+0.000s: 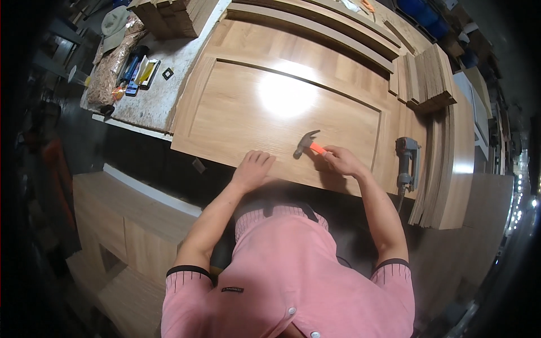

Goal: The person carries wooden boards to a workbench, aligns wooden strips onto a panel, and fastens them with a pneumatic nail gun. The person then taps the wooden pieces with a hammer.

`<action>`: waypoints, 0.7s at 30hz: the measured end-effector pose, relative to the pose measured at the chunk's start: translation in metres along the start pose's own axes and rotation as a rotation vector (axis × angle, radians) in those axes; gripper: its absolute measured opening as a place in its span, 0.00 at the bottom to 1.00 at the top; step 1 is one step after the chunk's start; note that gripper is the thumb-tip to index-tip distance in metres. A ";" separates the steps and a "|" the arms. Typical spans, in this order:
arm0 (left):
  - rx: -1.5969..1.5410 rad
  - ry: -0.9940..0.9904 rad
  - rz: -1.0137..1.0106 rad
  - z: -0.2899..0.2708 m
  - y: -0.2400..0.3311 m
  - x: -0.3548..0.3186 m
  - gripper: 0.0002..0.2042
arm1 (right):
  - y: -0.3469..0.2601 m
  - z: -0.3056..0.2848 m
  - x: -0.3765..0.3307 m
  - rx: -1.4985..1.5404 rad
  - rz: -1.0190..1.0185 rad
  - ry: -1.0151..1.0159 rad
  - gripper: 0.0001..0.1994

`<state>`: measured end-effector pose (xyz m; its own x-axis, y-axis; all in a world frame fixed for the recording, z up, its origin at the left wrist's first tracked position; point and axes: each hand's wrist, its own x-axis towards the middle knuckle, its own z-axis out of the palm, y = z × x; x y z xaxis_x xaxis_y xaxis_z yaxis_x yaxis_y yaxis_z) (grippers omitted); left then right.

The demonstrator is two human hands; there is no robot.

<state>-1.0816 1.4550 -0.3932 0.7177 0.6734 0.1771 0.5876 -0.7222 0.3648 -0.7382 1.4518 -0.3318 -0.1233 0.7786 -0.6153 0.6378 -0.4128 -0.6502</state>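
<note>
My right hand (341, 162) is closed round the orange handle of a claw hammer (307, 143). The grey hammer head is just over the near part of a wood-grain panel door (236, 115) with a recessed centre. At the door's near edge, my left hand (255, 169) lies with its fingers on top of the wood and holds no tool. A grey air nailer (405, 163) with a hose at its lower end is at the door's right end, to the right of my right hand.
Stacked wood strips (431, 76) stand at the right, with long boards (451, 169) below them. More long strips (315, 34) lie along the far side. A plastic bag (101, 73) and a phone (132, 87) are on the left table. Wooden cabinets (129, 214) stand lower left.
</note>
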 end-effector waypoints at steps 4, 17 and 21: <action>-0.037 0.005 0.025 -0.008 0.002 0.002 0.30 | 0.010 0.006 0.021 0.059 -0.133 0.146 0.21; -0.081 -0.020 0.010 -0.002 0.000 0.000 0.32 | -0.010 0.013 0.022 0.215 -0.035 0.211 0.20; -0.082 -0.043 -0.002 -0.001 0.000 -0.001 0.33 | -0.025 0.014 0.007 -0.180 -0.208 -0.134 0.22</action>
<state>-1.0834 1.4547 -0.3923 0.7326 0.6666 0.1377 0.5579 -0.7040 0.4396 -0.7651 1.4608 -0.3263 -0.3566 0.7634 -0.5385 0.7115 -0.1517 -0.6861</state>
